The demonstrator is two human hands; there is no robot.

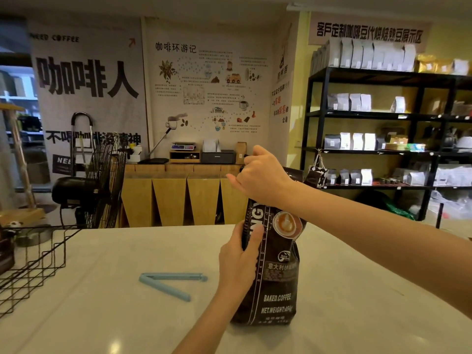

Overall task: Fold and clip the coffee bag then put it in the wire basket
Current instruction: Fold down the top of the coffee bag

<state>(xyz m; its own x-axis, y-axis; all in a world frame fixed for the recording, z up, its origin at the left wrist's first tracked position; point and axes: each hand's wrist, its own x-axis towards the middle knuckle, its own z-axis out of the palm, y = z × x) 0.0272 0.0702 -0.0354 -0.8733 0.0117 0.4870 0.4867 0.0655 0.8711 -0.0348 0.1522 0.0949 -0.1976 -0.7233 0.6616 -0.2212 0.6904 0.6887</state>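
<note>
Gripping coffee bag (pixel 274 277): left hand (pixel 238 261) mid-side, right hand (pixel 263 175) pinching top.

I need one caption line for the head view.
Both hands hold the upright coffee bag on the table; blue clip lies open beside it.

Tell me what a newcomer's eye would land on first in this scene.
The tall dark coffee bag stands upright near the middle of the pale counter, the left hand steadying its side while the right hand pinches its top. To its left lies an open light-blue bag clip, untouched. At the far left edge sits the black wire basket, and big black lettering covers the wall banner behind.
</note>
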